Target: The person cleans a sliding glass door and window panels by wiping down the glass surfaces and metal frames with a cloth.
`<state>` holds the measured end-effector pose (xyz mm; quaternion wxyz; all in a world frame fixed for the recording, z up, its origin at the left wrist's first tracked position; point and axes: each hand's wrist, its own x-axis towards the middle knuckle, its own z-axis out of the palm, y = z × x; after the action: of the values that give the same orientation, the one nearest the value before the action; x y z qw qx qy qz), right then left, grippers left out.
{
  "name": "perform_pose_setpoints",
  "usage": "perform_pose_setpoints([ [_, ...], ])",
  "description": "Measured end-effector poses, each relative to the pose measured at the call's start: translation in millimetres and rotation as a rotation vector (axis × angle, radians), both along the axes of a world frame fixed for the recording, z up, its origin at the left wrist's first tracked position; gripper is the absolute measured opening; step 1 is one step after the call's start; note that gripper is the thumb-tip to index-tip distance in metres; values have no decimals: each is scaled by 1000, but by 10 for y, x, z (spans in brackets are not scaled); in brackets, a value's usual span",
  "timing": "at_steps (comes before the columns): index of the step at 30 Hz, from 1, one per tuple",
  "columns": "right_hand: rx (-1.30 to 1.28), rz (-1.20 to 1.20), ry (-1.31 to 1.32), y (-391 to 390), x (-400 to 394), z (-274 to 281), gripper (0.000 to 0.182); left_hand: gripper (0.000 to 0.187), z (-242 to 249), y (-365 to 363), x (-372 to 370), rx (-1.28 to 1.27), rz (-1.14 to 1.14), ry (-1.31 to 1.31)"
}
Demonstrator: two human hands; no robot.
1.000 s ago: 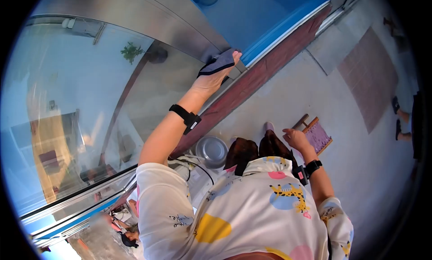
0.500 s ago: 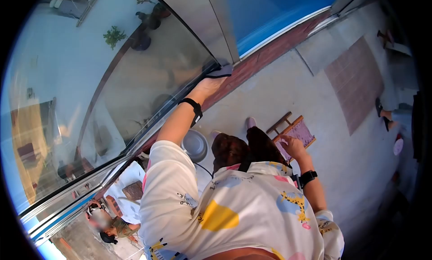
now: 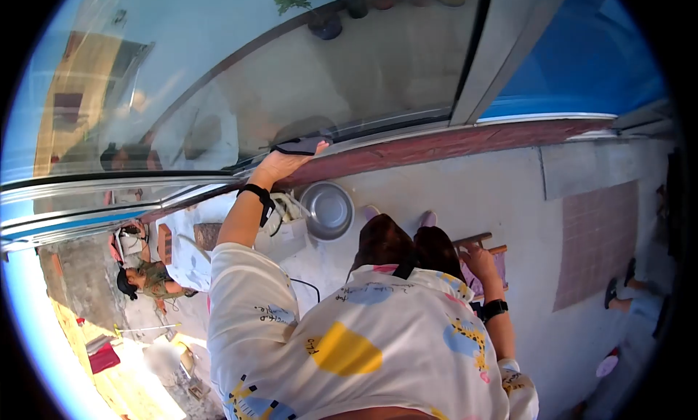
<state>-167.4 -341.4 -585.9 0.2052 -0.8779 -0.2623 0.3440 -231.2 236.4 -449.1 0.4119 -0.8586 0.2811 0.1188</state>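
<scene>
My left hand [image 3: 280, 165] holds a dark grey cloth [image 3: 300, 146] flat against the lower edge of the window, where the glass [image 3: 349, 74] meets the metal frame [image 3: 396, 128]. The palm presses on the cloth, and part of the fingers is hidden by it. My right hand [image 3: 480, 263] hangs low at my side with loosely bent fingers and nothing visible in it. From this view it overlaps a small wooden folding stool [image 3: 500, 251] with a purplish seat.
Below the window frame runs a red-brown ledge [image 3: 443, 147]. A metal basin [image 3: 329, 210] stands on the floor near my feet. White boxes [image 3: 287, 238] lie left of it. Another person [image 3: 156, 278] is at the far left, and a person's legs [image 3: 640, 296] show at right.
My view has turned and shifted left. My left hand with the cloth has moved left along the frame's lower edge, away from the corner post. My right hand stays low beside me.
</scene>
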Motion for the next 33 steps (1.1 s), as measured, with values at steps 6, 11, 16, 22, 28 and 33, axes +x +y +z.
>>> perform_pose_setpoints([
  [6, 77, 197, -20, 434, 407, 21, 31, 67, 1003, 343, -539, -286, 476, -58],
  [11, 13, 352, -69, 965, 481, 248, 32, 55, 1931, 732, -950, 21, 144, -645],
  [16, 60, 401, -82, 1483, 147, 311, 33, 59, 2842, 958, -962, -465, 330, -1583],
  [22, 56, 477, -15, 2039, -754, 248, 33, 60, 2291, 1214, -936, -708, 246, -1790],
  [28, 85, 313, 42, 2216, -1285, 269, 33, 69, 717, 1230, -869, -955, 467, -1853],
  [33, -8, 229, 26, 2170, -1508, 378, 32, 67, -36, 852, -636, -1364, 842, -2019],
])
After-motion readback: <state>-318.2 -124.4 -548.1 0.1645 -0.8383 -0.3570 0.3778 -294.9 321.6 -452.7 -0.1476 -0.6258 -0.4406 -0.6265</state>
